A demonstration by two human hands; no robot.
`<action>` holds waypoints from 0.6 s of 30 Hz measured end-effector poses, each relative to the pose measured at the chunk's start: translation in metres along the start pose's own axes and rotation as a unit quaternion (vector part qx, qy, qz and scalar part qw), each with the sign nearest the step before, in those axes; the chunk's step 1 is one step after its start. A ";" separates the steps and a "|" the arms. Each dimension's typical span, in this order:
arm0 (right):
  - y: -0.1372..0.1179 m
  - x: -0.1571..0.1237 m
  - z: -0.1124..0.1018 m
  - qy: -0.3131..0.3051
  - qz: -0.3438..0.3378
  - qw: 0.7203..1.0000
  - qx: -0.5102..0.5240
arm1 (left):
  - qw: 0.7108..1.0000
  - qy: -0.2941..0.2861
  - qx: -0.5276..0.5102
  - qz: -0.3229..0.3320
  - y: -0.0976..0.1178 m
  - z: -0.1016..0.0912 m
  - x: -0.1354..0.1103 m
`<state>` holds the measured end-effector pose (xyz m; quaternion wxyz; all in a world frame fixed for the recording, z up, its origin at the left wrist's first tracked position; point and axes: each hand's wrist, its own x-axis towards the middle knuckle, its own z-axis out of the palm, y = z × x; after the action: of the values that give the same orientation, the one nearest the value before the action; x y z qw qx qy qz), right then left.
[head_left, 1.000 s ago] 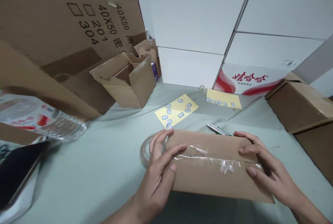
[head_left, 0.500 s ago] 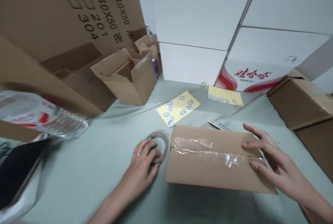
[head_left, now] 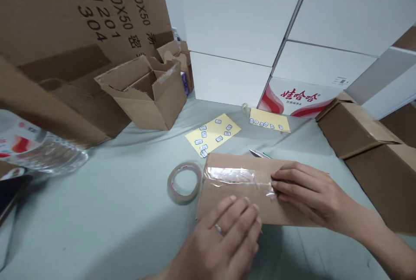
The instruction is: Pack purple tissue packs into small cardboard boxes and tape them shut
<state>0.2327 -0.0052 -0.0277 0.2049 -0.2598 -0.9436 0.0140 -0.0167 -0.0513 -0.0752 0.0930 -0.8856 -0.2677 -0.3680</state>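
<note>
Closest in, the left hand [head_left: 224, 236], a ring on one finger, hangs over the near edge of a taped cardboard box [head_left: 240, 190]; its fingers lie side by side, slightly bent, and whether they touch the cardboard I cannot tell. The right hand [head_left: 305, 193] rests on the box's right part, fingers drawn narrowly together, tips at the clear tape [head_left: 230, 174] along the top seam; whether they pinch it cannot be made out. The box sits on the cloth-covered tabletop [head_left: 113, 215], right of centre. Just beside its left end lies a tape roll [head_left: 183, 199]. Past the box's far edge, a slim metal tool [head_left: 258, 154] pokes out. Farther left, a plastic bottle [head_left: 48, 150] lies on its side. Beyond are two yellow sheets [head_left: 212, 133] with small labels, then an open carton [head_left: 167, 106] and stacked white boxes [head_left: 232, 15] at the back.
</note>
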 end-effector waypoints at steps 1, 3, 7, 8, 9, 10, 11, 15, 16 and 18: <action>-0.001 -0.002 0.002 0.000 -0.011 1.000 -0.017 | 1.000 0.007 0.007 0.012 0.004 0.005 0.000; -0.004 -0.004 0.005 -0.006 -0.031 0.998 -0.047 | 0.999 0.017 0.023 0.027 0.010 0.015 0.001; -0.004 0.003 0.006 -0.044 -0.040 0.994 -0.096 | 0.998 0.050 0.024 0.035 0.012 0.027 0.001; -0.003 0.008 0.006 -0.054 -0.037 0.992 -0.107 | 0.996 0.071 0.021 0.041 0.010 0.028 0.002; -0.002 0.013 0.005 -0.069 -0.032 0.991 -0.114 | 0.995 0.088 0.018 0.045 0.009 0.030 0.002; 0.000 0.018 0.004 -0.087 -0.029 0.989 -0.116 | 0.994 0.097 0.014 0.048 0.007 0.031 0.002; 0.001 0.024 0.004 -0.107 -0.030 0.987 -0.112 | 0.994 0.095 0.009 0.048 0.006 0.033 0.002; 0.003 0.040 0.001 -0.162 -0.059 0.981 -0.083 | 0.992 0.119 -0.002 0.037 0.005 0.042 0.000; 0.004 0.043 0.001 -0.164 -0.062 0.981 -0.078 | 0.989 0.142 -0.003 0.038 0.005 0.044 -0.001; 0.006 0.046 -0.002 -0.168 -0.056 0.983 -0.056 | 0.988 0.151 -0.007 0.038 0.005 0.044 -0.001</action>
<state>0.2005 0.0225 -0.0095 0.0292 -0.2110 -0.9770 -0.0067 0.0118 -0.0401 -0.1070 0.1402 -0.8302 -0.2141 -0.4952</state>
